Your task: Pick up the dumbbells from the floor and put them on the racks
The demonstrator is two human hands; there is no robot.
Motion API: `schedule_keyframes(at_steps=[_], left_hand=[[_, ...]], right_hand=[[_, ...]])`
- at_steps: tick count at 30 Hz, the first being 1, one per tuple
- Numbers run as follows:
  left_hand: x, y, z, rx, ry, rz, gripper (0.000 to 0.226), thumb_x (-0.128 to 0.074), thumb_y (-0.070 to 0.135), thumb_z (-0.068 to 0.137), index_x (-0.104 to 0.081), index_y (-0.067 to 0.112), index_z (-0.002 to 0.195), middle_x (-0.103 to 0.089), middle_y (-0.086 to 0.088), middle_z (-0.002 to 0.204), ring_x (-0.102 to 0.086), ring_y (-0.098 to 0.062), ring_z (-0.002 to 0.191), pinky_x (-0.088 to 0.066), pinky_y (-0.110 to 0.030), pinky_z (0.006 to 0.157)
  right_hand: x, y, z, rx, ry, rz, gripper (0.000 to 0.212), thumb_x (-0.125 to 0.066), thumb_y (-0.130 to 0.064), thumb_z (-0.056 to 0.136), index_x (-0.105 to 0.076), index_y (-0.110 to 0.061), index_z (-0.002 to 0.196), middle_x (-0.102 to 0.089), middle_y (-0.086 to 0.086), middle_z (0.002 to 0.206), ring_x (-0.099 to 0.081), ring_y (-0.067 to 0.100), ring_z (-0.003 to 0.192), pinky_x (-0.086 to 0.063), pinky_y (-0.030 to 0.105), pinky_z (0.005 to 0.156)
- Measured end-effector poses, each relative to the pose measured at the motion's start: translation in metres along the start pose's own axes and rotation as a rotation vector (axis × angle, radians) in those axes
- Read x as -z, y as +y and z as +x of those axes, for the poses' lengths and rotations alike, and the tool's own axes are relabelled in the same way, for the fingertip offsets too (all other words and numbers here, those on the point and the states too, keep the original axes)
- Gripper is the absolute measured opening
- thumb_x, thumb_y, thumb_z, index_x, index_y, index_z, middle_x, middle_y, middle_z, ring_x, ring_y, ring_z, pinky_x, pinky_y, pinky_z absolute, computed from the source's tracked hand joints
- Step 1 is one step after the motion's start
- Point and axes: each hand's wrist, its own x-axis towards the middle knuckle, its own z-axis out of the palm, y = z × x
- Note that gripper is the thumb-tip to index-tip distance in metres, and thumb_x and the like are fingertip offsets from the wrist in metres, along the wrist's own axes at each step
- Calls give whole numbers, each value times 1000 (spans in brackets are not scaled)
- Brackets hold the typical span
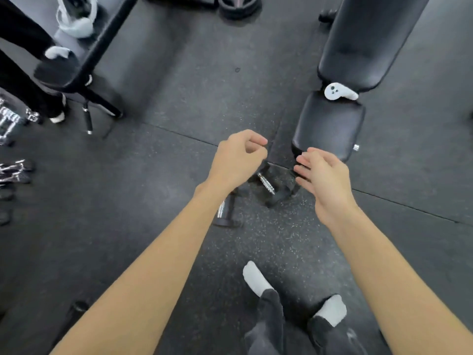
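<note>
Two black dumbbells with chrome handles lie on the dark rubber floor in front of me. One dumbbell (267, 184) rests between my hands, just before the bench's foot. The other dumbbell (226, 211) lies nearer, partly hidden under my left forearm. My left hand (238, 156) hovers above them with fingers loosely curled and nothing in it. My right hand (323, 178) is spread open, fingers pointing left, beside the first dumbbell without touching it. More dumbbells on a rack (12, 172) show at the left edge.
A black padded bench (330, 124) stands ahead on the right, with a white controller (337, 92) on it. Another person's legs (30, 83) and a black frame (102, 47) are at upper left. A weight plate (239, 6) lies far ahead. My socked feet (256, 278) are below.
</note>
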Motion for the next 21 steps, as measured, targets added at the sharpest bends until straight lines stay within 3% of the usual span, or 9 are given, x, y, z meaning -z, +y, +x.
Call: schedule_keyframes(at_steps=[5,8,12,15,17,19,21], left_hand=[[-45,-70,105,24,-57,46,19,-64,35,84,-70,36,102,-71,20,93,-63,2,93,-48,-24,79],[-87,-114,165,49,-68,80,19,-63,37,84,-70,35,102,-71,18,96,-63,0,93,-50,-26,82],[-140,-182,234,91,-121,146,22,-65,37,85,-69,33,106,-70,12,104,-64,-7,100,-51,-29,90],[-176,-231,271,128,-169,207,28,-67,36,84,-69,31,112,-68,8,115,-60,-10,109,-44,-25,88],[-192,-262,286,162,-204,262,35,-68,36,84,-67,29,119,-65,4,122,-56,-12,113,-38,-23,86],[-204,-288,301,191,-249,324,45,-70,36,84,-62,25,127,-62,1,128,-54,-16,117,-35,-24,86],[-217,-310,321,219,-297,390,56,-71,36,83,-57,20,134,-59,-3,130,-53,-18,114,-36,-25,84]], right_hand=[[-46,60,106,-108,90,36,8,-61,-27,96,-65,-23,100,-70,-1,108,-68,20,110,-55,39,97],[-57,110,175,-183,148,37,8,-62,-31,95,-66,-24,98,-69,-5,96,-69,19,100,-55,41,98],[-69,188,260,-339,250,15,16,-68,-34,90,-66,-23,101,-69,-1,104,-65,20,104,-52,41,99],[-76,240,309,-436,319,-4,23,-67,-35,91,-56,-20,77,-59,-1,80,-55,19,76,-47,32,68],[-81,267,330,-509,342,-72,24,-67,-37,91,-62,-14,88,-62,2,87,-52,19,73,-34,29,55],[-85,290,348,-573,360,-89,38,-69,-39,89,-66,-7,111,-67,7,102,-55,22,81,-33,30,54],[-85,310,365,-664,384,-54,42,-73,-40,86,-63,-6,108,-63,4,89,-53,19,71,-32,30,51]])
